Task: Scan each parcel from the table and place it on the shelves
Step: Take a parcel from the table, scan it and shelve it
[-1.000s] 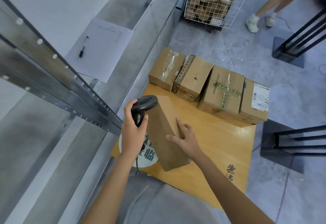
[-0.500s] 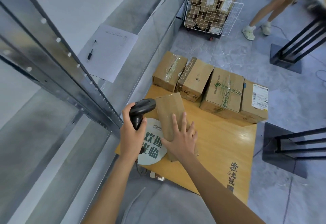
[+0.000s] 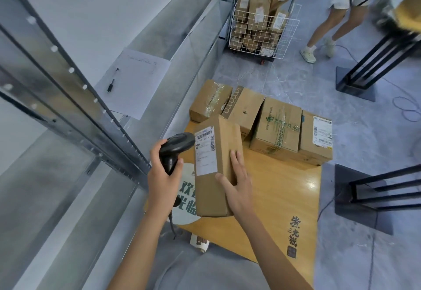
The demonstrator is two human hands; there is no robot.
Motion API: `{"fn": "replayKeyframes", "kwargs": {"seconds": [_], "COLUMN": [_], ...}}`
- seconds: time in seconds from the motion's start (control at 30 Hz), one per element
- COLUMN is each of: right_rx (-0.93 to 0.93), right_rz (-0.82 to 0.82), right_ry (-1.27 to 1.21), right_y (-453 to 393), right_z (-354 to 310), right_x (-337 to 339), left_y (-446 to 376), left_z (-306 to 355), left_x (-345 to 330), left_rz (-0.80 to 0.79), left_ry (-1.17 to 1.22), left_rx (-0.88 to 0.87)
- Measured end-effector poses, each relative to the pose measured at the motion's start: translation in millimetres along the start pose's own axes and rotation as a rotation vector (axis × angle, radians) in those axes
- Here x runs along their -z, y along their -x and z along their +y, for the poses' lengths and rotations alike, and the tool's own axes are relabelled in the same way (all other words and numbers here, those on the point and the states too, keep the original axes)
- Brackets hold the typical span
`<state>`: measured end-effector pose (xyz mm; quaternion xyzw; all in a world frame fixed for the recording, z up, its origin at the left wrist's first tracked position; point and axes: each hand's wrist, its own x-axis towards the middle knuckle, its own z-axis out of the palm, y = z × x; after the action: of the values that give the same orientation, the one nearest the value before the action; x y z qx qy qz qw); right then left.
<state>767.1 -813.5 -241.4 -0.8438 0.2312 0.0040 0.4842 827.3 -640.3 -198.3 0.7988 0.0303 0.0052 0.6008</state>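
Observation:
A long brown parcel (image 3: 210,189) stands tilted on the wooden table (image 3: 280,194), its white shipping label (image 3: 205,152) facing left. My right hand (image 3: 237,187) grips its right side, thumb on the front face and fingers on top. My left hand (image 3: 163,175) holds a black barcode scanner (image 3: 175,150) whose head sits right beside the label. Several more cardboard parcels (image 3: 278,127) lie in a row along the table's far edge. The grey metal shelves (image 3: 75,111) run along the left.
A sheet of paper with a pen (image 3: 134,82) lies on the shelf. A white wire cart (image 3: 262,32) full of parcels stands on the floor beyond the table. A person's legs (image 3: 325,32) are at the far right, near black metal stands (image 3: 376,189).
My right hand has turned the long parcel up onto its side, so its label now faces the scanner. The scanner in my left hand stays beside it.

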Motion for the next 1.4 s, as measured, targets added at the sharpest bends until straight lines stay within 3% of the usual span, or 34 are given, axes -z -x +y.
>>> {"fn": "replayKeyframes", "kwargs": {"seconds": [0.13,0.63,1.4], "right_rx": [0.037,0.203,0.225], "right_rz": [0.095,0.329,0.306], "right_ry": [-0.122,-0.207,-0.138], "right_y": [10.6,15.1,10.1], "right_z": [-23.7,-67.2,-59.8], "right_x": [12.4,57.5,44.4], "left_y": [-8.5,-27.2,-33.4], "left_z": [10.1,65.1,73.7], "left_x": [-3.7,-9.6,-17.0], "left_rz": [-0.017,-0.122,-0.137], "left_ry": [0.055,0.148,0.158], "left_rx": [-0.044,-0.203,-0.225]}}
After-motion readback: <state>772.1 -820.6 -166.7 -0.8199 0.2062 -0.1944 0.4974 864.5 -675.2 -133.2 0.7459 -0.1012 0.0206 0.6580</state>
